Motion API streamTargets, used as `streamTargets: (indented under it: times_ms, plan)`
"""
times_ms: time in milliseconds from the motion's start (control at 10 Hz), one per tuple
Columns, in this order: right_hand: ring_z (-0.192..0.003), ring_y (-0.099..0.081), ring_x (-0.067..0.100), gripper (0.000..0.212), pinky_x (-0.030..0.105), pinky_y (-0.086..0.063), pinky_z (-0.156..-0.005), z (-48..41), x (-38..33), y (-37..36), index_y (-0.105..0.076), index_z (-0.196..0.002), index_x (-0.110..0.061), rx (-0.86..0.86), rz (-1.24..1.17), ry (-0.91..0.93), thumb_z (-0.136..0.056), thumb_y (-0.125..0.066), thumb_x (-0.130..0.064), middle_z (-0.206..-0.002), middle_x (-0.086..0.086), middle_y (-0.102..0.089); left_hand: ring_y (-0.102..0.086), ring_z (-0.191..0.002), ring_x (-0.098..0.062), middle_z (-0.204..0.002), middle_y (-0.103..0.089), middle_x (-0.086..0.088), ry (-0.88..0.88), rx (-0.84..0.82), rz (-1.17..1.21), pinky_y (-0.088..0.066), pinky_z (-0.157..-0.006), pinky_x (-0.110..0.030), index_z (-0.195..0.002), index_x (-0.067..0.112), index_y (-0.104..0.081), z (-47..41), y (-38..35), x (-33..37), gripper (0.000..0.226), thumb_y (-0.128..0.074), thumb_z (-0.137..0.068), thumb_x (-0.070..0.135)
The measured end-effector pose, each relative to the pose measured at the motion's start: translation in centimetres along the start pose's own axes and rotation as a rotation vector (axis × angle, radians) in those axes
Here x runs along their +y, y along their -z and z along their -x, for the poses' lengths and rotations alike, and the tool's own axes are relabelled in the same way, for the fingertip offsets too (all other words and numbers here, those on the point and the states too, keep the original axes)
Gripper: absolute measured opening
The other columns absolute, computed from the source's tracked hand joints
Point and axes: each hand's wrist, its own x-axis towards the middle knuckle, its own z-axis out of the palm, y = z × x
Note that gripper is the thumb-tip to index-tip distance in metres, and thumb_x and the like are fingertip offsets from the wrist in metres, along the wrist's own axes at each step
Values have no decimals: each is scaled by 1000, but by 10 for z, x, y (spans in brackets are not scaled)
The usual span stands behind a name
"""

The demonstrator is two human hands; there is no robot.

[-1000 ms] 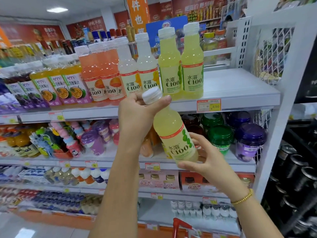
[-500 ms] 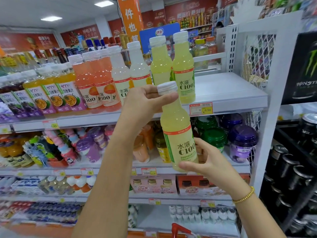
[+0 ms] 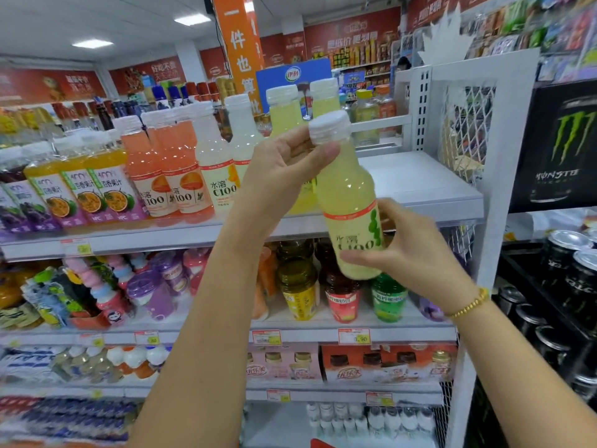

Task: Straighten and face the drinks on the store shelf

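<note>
One lime bottle (image 3: 349, 202), left hand (image 3: 284, 166) above, right hand (image 3: 415, 258) below

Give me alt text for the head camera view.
A person's left hand grips the neck of a yellow C100 bottle while the right hand holds its lower half, in front of a store shelf lined with juice bottles.

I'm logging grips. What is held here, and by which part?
A yellow-green C100 bottle: the left hand pinches its neck, the right hand grips its lower body.

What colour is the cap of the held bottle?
The cap is white, clearest in the head view.
</note>
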Motion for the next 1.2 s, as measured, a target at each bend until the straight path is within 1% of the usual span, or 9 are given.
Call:
streamTargets:
  times_ms: [100,200,300,400,700,800,1000,1100,1200]
  plan:
    - [-91,-56,5,72,21,-49,-76,-33,10,17,-52,-122,-23,144,126,37,-60,-83,-44,-101,-9,-61,-63,-98,1,-114,-64,5,-15,127,-168,-50,-84,-19,-128,8,-54,-12,-8,-11,42,-62,-91,24]
    - [-89,-54,9,68,23,-43,-75,-66,25,28,-52,-120,-16,242,114,18,-64,-83,-39,-100,-6,-60,-57,-107,-5,-126,-59,4,110,112,-568,-47,-90,-20,-131,15,-52,-22,-17,-39,47,-60,-90,37]
    - [-87,-57,9,60,25,-47,-77,-94,40,30,-54,-115,-15,274,34,-5,-67,-82,-38,-97,-7,-61,-46,-125,-17,-137,-50,-3,262,63,-846,-35,-102,-29,-137,13,-46,-23,-28,-70,53,-59,-91,36]
    - [-86,-55,8,59,22,-44,-75,-112,48,31,-53,-113,-14,309,29,-18,-67,-82,-36,-102,-4,-63,-38,-130,-19,-141,-45,-7,256,82,-847,-26,-103,-24,-140,7,-39,-18,-36,-84,56,-58,-93,30]
    - [-90,-56,9,63,22,-44,-74,-120,56,18,-54,-117,-17,154,14,-59,-65,-84,-36,-99,-8,-60,-35,-134,-18,-144,-42,-6,189,91,-808,-25,-109,-25,-144,8,-34,-9,-40,-99,61,-58,-92,30]
    - [-86,-54,5,56,12,-40,-66,-119,54,20,-54,-114,-19,107,-21,-88,-68,-82,-33,-99,-9,-59,-28,-139,-19,-151,-32,-6,209,56,-842,-19,-113,-26,-148,8,-24,-8,-39,-101,67,-56,-93,31]
    - [-91,-53,8,52,5,-33,-61,-120,48,24,-55,-119,-18,31,-24,-135,-74,-78,-30,-103,-8,-59,-28,-139,-18,-152,-32,-6,230,27,-828,-20,-112,-27,-148,9,-25,-7,-35,-97,66,-56,-94,31]
    - [-93,-55,10,46,10,-37,-65,-115,43,24,-58,-117,-18,3,17,-170,-77,-75,-33,-108,-6,-62,-30,-138,-18,-150,-35,-4,224,9,-758,-22,-112,-27,-146,10,-31,0,-32,-88,62,-57,-93,29]
    - [-112,-55,18,58,27,-44,-89,-101,41,23,-52,-128,-13,169,172,-182,-80,-72,-39,-125,2,-59,-45,-129,-13,-140,-50,-1,239,74,-620,-34,-111,-32,-138,13,-45,11,-13,-80,51,-60,-92,26]
